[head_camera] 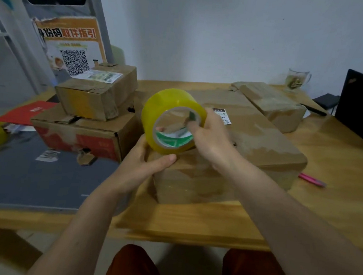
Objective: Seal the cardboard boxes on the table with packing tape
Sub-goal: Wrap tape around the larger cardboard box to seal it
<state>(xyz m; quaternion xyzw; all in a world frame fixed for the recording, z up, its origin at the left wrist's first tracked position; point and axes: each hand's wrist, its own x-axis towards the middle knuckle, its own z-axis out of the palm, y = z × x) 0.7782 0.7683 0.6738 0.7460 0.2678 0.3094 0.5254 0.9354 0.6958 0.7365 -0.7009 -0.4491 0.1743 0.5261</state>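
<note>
At the centre of the frame a roll of yellow packing tape (173, 120) is held upright on edge over the near corner of a large cardboard box (235, 154) that lies on the wooden table (191, 222). The right hand (210, 139) has its fingers hooked into the roll's cardboard core, gripping it from the inside, while the left hand (146, 162) cradles the roll from below, thumb laid along its lower rim and fingers curled behind; both hands are closed on the roll, neither free. Whether a loose tape end is already lifted cannot be told, as the film is glossy and the frame a little blurred. The roll looks thick and nearly full, so it should feel fairly solid yet light enough for one hand; its outer face is slick, so the stiff core is the surer place to hold, leaving the other hand to pick at the edge. The free tape will be thin, limp and sticky, apt to fold on itself, so it wants tension. The box looks rigid but worn and soft at its edges. To the left of the frame, two stacked boxes (86, 117) wait; another box (272, 105) sits at upper right.
</note>
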